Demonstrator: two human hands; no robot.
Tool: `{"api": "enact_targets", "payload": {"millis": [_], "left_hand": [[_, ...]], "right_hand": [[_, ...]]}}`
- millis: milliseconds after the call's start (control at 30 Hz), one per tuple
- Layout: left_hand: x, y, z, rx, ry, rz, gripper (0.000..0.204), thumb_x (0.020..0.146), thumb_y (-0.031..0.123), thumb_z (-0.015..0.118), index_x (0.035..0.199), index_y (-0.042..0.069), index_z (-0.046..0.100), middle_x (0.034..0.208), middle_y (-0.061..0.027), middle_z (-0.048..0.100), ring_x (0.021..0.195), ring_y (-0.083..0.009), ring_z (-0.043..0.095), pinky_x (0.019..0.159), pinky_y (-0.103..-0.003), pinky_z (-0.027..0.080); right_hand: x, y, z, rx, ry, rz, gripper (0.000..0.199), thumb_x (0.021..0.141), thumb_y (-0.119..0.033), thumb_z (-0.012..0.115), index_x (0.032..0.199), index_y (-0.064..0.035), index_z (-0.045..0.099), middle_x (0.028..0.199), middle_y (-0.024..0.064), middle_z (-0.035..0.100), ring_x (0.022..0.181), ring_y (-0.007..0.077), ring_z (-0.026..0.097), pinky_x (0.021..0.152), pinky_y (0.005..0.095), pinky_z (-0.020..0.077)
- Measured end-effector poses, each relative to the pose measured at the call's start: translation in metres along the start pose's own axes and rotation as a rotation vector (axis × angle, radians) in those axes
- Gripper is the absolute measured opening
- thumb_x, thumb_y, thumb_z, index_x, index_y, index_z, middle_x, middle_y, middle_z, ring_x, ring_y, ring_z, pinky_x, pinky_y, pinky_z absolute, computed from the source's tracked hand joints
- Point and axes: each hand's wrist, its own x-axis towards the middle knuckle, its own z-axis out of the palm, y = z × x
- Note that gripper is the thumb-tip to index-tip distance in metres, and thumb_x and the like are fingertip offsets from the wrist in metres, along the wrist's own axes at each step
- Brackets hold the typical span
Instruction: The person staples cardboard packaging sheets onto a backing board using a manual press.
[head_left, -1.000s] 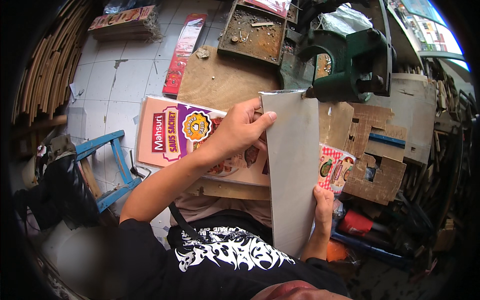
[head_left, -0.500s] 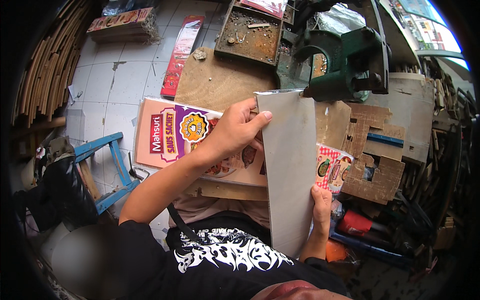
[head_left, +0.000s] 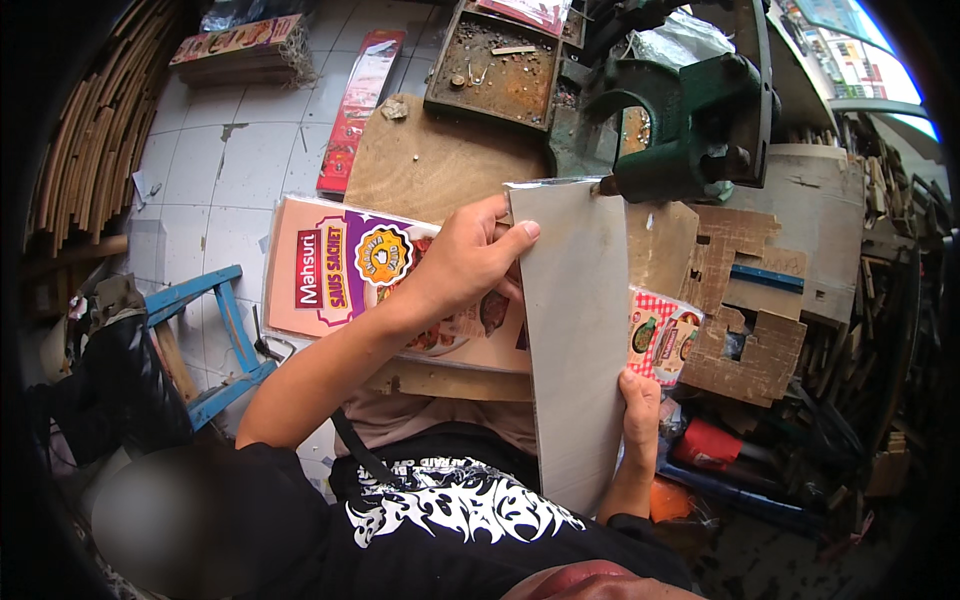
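A long grey cardboard panel [head_left: 575, 320] lies lengthwise in front of me, plain side up. My left hand [head_left: 478, 255] is closed on its left edge near the far end, thumb on top. My right hand [head_left: 640, 400] grips the right edge nearer my body, its fingers hidden underneath. The panel's far right corner touches or sits just under the nose of a green cast-metal machine [head_left: 665, 130]; which, I cannot tell. Under my left forearm rests a stack of printed cardboard panels [head_left: 305, 265], peach and purple. Another printed panel [head_left: 665, 335], red-checked, shows right of the grey one.
A rusty metal tray [head_left: 495, 75] with small bits stands beyond the wooden worktop [head_left: 440, 155]. Cut brown board [head_left: 750, 345] lies on the right. At left are a blue frame [head_left: 235, 320] and stacked wooden strips [head_left: 95, 130]. A red printed strip [head_left: 360, 110] is on the tiles.
The whole view has shifted slightly. Both hands keep the same hold on the grey panel, and its far end stays at the machine.
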Motion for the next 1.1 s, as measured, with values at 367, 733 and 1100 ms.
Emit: {"api": "enact_targets", "payload": {"millis": [367,733,1100], "left_hand": [[0.001,0.001,0.000,0.035,0.009,-0.002,0.037,0.098,0.023,0.051,0.126,-0.002,0.048,0.097,-0.0111,0.068,0.075,-0.0149,0.069,0.056,-0.025,0.058],[-0.002,-0.002,0.000,0.006,-0.001,0.006,0.039,0.098,0.024,0.052,0.126,-0.002,0.048,0.099,-0.0119,0.067,0.076,-0.0163,0.069,0.057,-0.026,0.059],[-0.031,0.012,0.006,0.054,0.039,-0.008,0.035,0.097,0.025,0.051,0.120,-0.002,0.050,0.094,-0.0118,0.067,0.071,-0.0161,0.069,0.056,-0.025,0.058]], "right_hand": [[0.000,-0.014,0.007,0.004,0.028,0.009,0.046,0.100,-0.026,0.048,0.059,-0.0085,0.040,0.058,-0.0095,0.038,0.055,0.0018,0.029,0.049,0.0251,0.0199],[-0.003,-0.005,0.003,0.040,0.005,0.028,0.047,0.101,-0.028,0.049,0.059,-0.0084,0.041,0.059,-0.0094,0.040,0.056,0.0011,0.031,0.050,0.0237,0.0223],[0.001,-0.034,-0.028,0.151,-0.229,0.116,0.024,0.098,-0.021,0.049,0.091,-0.0011,0.061,0.066,-0.0035,0.046,0.056,0.0064,0.041,0.054,0.0215,0.0342]]}}
